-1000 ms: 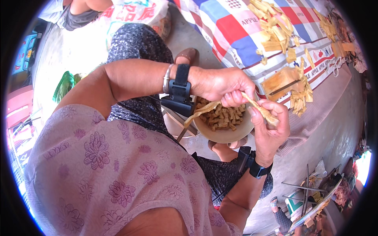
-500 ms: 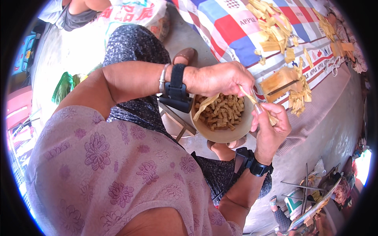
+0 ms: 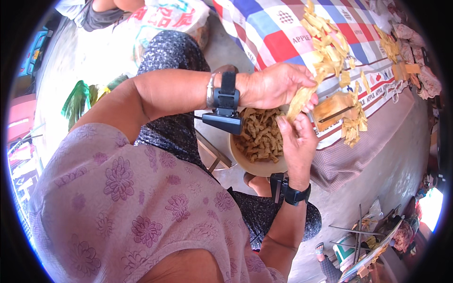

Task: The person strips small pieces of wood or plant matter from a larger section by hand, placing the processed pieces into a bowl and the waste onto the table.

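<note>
From where I stand: bowl (image 3: 255,168) of pieces (image 3: 259,137); left hand (image 3: 274,87), fingers gripping the strip (image 3: 297,104) high, over the bowl's right side; right hand (image 3: 300,141) pinching its lower end. Strip judged light, pliant, tearable; best held flat near both ends. Right: block (image 3: 330,107) on cloth (image 3: 278,45).

Left hand (image 3: 278,87): holds the upper part of one flat, pale yellow strip (image 3: 298,103). Right hand (image 3: 299,141): grips the strip's lower end, thumb uppermost. Black wrist device on each arm; silver bracelet (image 3: 210,89) on the left. Bowl (image 3: 265,168), cream, round: stands below the hands, holds short yellow pieces (image 3: 259,137). Checked cloth (image 3: 278,45), red, blue and white: carries loose strips (image 3: 328,45) and a wooden block (image 3: 328,108) with a dark bar.
</note>
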The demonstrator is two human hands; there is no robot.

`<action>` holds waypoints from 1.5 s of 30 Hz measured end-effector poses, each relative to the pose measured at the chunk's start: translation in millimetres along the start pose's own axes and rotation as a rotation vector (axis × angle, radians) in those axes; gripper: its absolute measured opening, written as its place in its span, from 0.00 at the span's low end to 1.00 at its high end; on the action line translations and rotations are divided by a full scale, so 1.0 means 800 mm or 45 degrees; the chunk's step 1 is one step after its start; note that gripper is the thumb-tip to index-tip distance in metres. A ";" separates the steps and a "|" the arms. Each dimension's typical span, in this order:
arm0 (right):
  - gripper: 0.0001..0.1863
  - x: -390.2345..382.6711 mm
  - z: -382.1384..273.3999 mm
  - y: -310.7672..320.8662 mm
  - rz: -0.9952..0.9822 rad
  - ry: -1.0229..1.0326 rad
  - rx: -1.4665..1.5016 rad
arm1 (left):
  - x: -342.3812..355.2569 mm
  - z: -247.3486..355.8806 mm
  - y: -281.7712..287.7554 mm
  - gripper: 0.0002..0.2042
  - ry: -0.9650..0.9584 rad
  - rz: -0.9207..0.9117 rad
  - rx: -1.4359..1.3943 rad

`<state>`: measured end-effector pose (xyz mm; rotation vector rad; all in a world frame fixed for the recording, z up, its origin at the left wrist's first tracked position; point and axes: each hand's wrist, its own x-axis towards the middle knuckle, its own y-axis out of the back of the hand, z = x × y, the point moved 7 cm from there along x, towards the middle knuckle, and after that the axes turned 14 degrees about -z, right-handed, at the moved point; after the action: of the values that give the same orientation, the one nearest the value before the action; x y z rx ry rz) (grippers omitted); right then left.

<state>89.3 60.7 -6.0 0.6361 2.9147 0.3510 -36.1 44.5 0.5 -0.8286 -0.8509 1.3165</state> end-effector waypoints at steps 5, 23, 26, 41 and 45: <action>0.04 -0.006 0.003 0.007 0.074 -0.176 0.204 | -0.012 0.035 0.012 0.07 -0.165 0.199 1.058; 0.08 -0.034 -0.010 0.070 -0.036 -0.076 -0.123 | 0.011 -0.010 -0.024 0.08 0.448 -0.461 1.442; 0.15 -0.042 -0.004 0.078 -0.009 -0.148 0.169 | 0.014 -0.009 -0.023 0.08 0.462 -0.459 1.272; 0.15 -0.035 -0.038 0.056 0.016 0.043 0.761 | 0.013 -0.012 -0.042 0.11 0.217 -0.301 1.352; 0.15 -0.024 -0.028 0.066 0.160 -0.054 0.202 | 0.000 -0.041 -0.032 0.11 0.470 -0.163 1.122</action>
<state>123.5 94.7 30.8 0.8408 2.8896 0.1181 4.8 41.3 8.1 -0.2823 0.0089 1.2037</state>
